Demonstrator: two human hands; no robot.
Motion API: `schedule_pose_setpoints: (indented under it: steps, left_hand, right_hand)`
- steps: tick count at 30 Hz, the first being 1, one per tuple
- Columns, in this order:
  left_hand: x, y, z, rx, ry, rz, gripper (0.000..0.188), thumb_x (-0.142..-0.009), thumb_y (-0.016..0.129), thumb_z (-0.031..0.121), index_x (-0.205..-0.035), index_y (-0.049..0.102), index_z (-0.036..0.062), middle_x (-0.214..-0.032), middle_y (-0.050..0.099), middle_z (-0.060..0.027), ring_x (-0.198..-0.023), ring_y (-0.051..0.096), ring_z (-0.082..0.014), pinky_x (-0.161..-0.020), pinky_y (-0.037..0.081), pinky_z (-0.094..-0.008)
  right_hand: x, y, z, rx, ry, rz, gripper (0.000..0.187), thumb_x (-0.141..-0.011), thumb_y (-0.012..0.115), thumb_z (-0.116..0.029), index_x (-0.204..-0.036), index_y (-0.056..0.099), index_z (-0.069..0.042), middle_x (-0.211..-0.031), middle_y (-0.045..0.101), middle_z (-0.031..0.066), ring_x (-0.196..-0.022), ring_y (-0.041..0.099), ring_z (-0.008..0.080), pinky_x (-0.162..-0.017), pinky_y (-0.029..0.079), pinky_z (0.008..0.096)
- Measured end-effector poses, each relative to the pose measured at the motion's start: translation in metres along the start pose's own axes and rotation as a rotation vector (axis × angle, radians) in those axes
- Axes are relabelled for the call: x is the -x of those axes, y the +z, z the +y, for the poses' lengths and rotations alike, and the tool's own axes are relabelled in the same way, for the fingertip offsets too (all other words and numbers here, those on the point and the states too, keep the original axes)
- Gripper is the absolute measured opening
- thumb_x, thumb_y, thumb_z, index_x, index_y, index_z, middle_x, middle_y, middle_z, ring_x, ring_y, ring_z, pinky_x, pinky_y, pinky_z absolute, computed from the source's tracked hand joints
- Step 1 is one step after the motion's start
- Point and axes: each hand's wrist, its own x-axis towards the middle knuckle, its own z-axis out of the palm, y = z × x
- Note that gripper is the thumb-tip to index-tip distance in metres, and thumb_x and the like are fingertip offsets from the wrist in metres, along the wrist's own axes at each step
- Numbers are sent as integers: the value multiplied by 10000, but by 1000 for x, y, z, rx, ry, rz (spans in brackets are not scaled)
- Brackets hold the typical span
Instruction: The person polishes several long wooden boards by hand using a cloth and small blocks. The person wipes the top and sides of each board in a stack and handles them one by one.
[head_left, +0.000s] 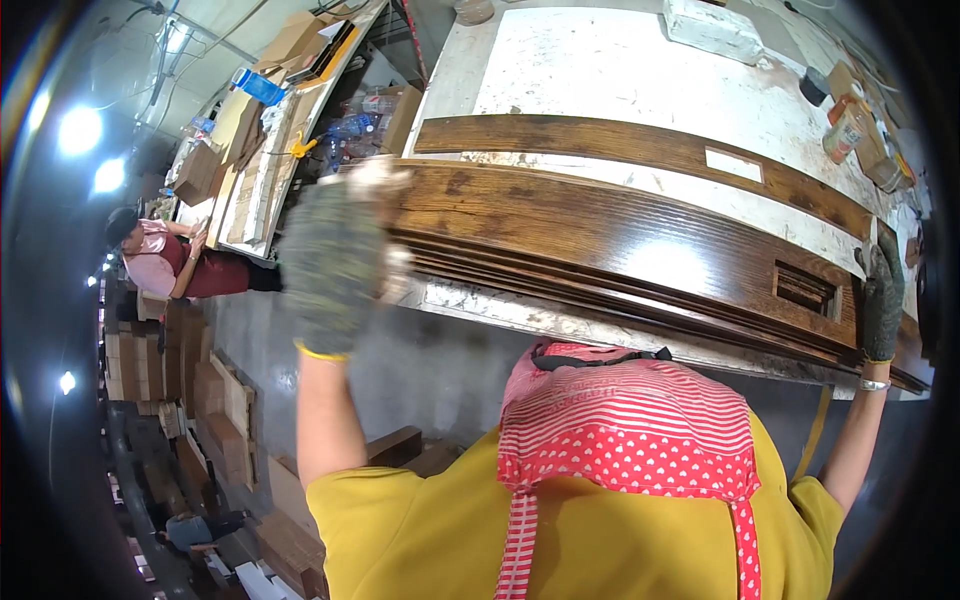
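Note:
A stack of dark brown wooden boards (560,220) lies in front of me, its top board having a rectangular cutout near the right end. My left hand (335,265), in a dark patterned glove with pale fingertips, is at the stack's left end. Motion smears its fingers, so I cannot tell whether it grips. At the opposite end my right hand (882,300), also gloved, is closed about the ends of the boards. Behind the stack, a narrower separate brown board (570,135) with a similar cutout lies on the white worktable (590,60).
A white block-shaped package (712,30) stands at the table's far side, with a bottle (845,135) and a black round item (814,86) at right. At left, another bench (250,170) holds cardboard and a blue-labelled bottle. A person in an apron (200,255) stands beside it.

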Motion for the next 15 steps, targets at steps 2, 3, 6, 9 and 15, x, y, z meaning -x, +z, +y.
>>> schedule_pose_setpoints:
  steps: [2,3,6,9,15]
  left_hand:
    - [-28,-34,83,64,196,284,490,-918,576,184,-1389,491,78,-1427,479,-167,-1252,506,-352,-1031,415,-489]
    - [-38,-42,104,354,309,64,450,-902,578,150,-1345,536,82,-1380,533,-145,-1134,574,-328,-944,471,-463]
    - [-30,-21,139,545,165,-27,536,-832,620,150,-1357,529,92,-1362,548,-122,-1122,589,-271,-924,476,-423]
    - [-9,17,93,535,41,32,643,-761,653,118,-1382,493,74,-1357,550,-126,-1123,578,-295,-945,467,-426]
    - [28,85,-21,76,-270,-59,616,-805,604,113,-1392,444,16,-1296,573,-162,-961,590,-364,-836,498,-448]
  right_hand:
    - [-5,0,-4,150,4,-44,406,-913,563,-44,-1318,529,-33,-1423,485,183,-1334,435,359,-1114,341,432]
    - [-4,2,1,137,-7,-32,406,-913,563,-44,-1318,529,-33,-1423,485,183,-1334,435,359,-1114,341,432]
    - [13,13,21,8,52,12,407,-906,529,-31,-1313,537,-26,-1426,485,182,-1322,449,361,-1121,335,426]
    - [13,7,20,-68,175,-24,432,-914,516,-23,-1346,522,-28,-1445,475,172,-1336,439,344,-1135,312,403]
    - [10,12,29,54,45,-18,500,-882,525,40,-1375,501,-42,-1479,442,155,-1380,392,316,-1156,291,400]
